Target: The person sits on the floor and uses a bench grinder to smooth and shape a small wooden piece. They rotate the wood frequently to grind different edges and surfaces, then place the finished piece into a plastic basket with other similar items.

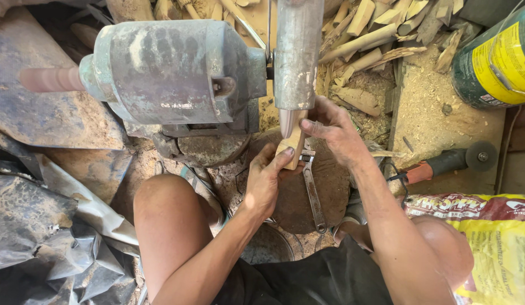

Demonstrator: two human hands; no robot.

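Both hands hold a small pale wooden piece up against the rounded tip of a grey metal spindle housing that comes down from twelve o'clock. The left hand is half closed, its thumb and fingertips pressing the lower end of the wood from seven o'clock. The right hand curls round the upper end from three o'clock, fingers bent onto it. Just below the wood, at six o'clock, an adjustable wrench lies on a round dark block. A worn grey motor sits at ten o'clock of the hands. Wood offcuts are heaped at one o'clock, and an orange-handled grinder lies at three o'clock.
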